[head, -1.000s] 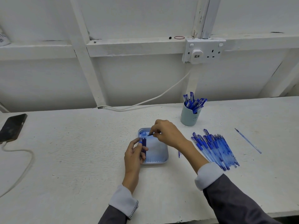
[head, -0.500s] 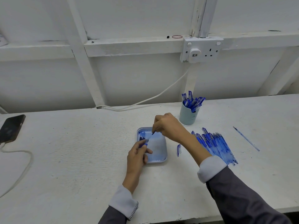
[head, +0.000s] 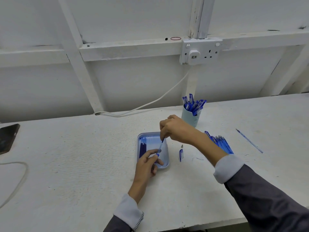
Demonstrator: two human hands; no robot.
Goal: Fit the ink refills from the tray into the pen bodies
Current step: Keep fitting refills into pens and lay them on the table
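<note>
My right hand (head: 177, 129) pinches the upper end of an ink refill (head: 161, 144) between curled fingertips. My left hand (head: 147, 163) grips the pen body (head: 157, 154), mouth up, over the tray (head: 165, 166), midway between the counter's near and far edges. The refill's lower end sits at the mouth; how far in, I cannot tell. I'd keep the two in line, feed slowly and straight, and avoid bending the thin tube. More refills (head: 143, 147) lie along the tray's left wall, with a loose cap (head: 181, 154) just right of it.
</note>
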